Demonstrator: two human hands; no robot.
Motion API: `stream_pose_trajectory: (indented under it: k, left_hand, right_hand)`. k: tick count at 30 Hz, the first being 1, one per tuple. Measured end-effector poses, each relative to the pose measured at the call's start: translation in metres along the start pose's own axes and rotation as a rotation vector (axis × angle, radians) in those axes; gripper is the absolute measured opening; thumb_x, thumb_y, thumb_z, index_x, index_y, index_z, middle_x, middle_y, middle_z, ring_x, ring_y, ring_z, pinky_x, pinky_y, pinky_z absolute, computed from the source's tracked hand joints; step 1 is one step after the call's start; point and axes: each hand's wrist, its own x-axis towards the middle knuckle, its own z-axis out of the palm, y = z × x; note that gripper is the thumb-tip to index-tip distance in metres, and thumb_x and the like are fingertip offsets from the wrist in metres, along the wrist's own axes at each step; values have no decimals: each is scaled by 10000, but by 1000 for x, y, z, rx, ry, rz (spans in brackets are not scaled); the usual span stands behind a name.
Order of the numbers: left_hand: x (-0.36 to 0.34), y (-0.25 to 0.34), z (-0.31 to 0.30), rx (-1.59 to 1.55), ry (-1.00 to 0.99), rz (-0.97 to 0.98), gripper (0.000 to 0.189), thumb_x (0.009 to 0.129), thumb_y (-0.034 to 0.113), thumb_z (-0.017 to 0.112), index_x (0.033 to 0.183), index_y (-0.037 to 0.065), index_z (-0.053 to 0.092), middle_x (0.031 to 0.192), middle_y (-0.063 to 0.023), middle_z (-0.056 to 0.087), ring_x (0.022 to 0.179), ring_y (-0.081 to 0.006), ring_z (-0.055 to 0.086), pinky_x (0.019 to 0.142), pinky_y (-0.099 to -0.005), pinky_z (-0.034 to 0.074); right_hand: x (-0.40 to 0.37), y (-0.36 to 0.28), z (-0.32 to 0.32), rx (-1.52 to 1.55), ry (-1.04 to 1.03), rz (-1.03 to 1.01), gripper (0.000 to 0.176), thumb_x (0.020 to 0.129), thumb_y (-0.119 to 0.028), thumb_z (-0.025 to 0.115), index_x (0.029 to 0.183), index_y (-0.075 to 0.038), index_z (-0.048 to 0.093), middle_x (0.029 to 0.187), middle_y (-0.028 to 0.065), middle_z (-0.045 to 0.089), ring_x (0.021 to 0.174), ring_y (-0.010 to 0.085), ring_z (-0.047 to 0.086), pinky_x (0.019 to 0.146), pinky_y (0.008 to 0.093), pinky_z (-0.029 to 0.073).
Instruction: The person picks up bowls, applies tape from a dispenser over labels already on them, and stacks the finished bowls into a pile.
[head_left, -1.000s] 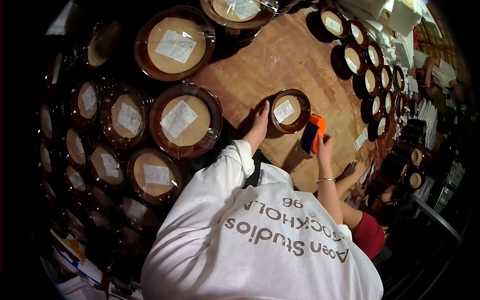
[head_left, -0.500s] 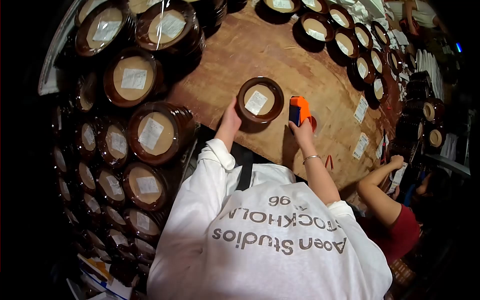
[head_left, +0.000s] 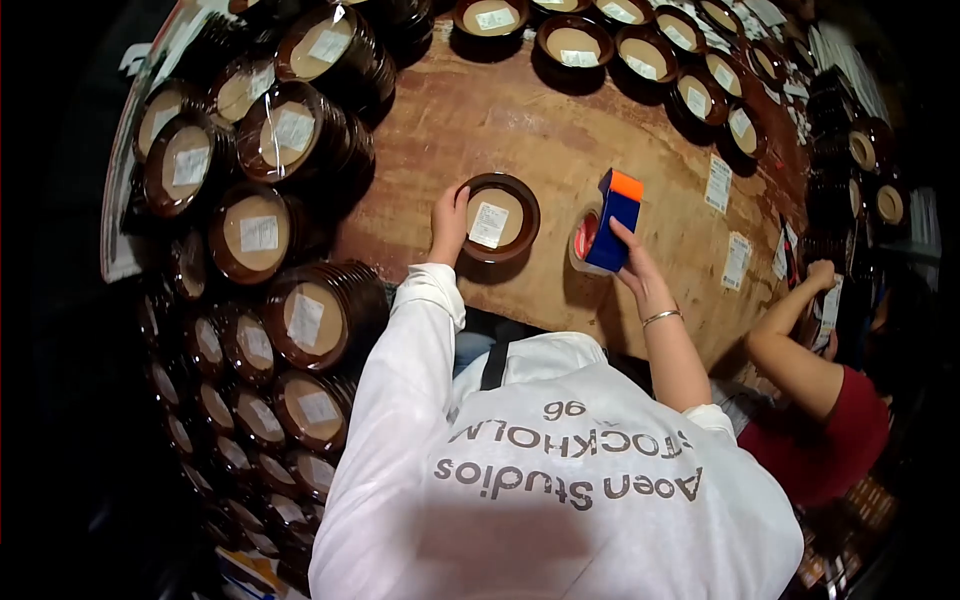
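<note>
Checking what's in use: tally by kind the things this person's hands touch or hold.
bowl, touched by left hand: 1
tape dispenser, held in right hand: 1
Total: 2

label (head_left: 488, 224) print unreadable (too small), tape roll (head_left: 580, 238) half hidden

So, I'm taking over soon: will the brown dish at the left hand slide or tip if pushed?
Likely slides flat: the brown dish looks low and wide. Probably rigid, perhaps breakable, given its glossy rim.
</note>
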Motion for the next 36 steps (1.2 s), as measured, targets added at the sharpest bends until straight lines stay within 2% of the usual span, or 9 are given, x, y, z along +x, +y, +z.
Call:
stream_pose_trajectory:
  k: [11,13,16,20,24,26,28,33,36]
  left_hand:
    - [-6,-21,9,-296,47,-179,402,867,329,427,1090,-2,473,1062,-177,522,986,-275,493,823,-315,374]
    - [-6,-15,-6,-608,-62,-466,605,854,480,374,1214,-6,351,1268,-140,366,1170,-224,330,947,-308,266]
    - [-19,-15,-11,-856,-246,-609,562,879,456,323,1214,7,368,1216,-95,432,1102,-191,418,908,-309,340]
    - [-30,-51,21,-1028,-63,-628,708,838,517,373,1287,-10,226,1302,-145,315,1200,-234,294,977,-313,239]
    - [-43,-68,40,-1406,-141,-606,594,865,449,378,1255,13,279,1288,-119,336,1139,-203,374,932,-290,309]
    - [-38,-86,51,-1342,-33,-650,548,869,440,379,1207,12,329,1191,-120,419,1075,-196,431,892,-281,343]
    - [-40,10,-3,-748,317,-290,459,865,416,415,1087,15,414,1016,-84,481,941,-160,473,812,-259,372]
    - [-46,172,-126,-854,-337,114,360,794,386,559,822,39,468,760,1,460,699,-73,421,641,-202,355]
    - [-57,202,-144,-452,-660,186,465,752,500,553,770,45,456,730,-3,423,701,-92,412,650,-211,341]
  right_hand:
    - [-60,-35,88,-230,-629,-158,494,634,-222,673,1025,9,482,818,82,585,763,178,569,724,276,453]
    - [-66,-34,100,-297,-600,-218,520,620,-219,685,1044,2,480,840,62,580,775,159,560,728,271,449]
    - [-79,-37,121,-407,-544,-237,565,601,-175,715,1089,-19,477,917,15,559,833,114,529,758,252,427]
    - [-86,-34,146,-599,-556,-230,548,553,-96,735,1032,-8,485,898,62,566,775,147,569,696,278,472]
    - [-95,-32,160,-664,-589,-209,562,568,5,718,1076,-15,477,985,24,548,890,83,497,792,238,410]
    - [-96,-35,164,-815,-609,-280,554,578,1,714,1077,-16,473,974,19,544,892,82,487,800,233,399]
    - [-98,-36,166,-824,-612,-285,549,583,-12,715,1075,-14,472,963,18,543,887,84,483,801,232,395]
    - [-100,-44,165,-1003,-632,-257,601,563,-47,743,1096,-8,468,979,22,537,892,83,478,804,228,391]
    - [-107,-53,168,-1048,-706,-287,547,602,-133,731,1068,-5,475,916,39,548,846,103,482,774,236,391]
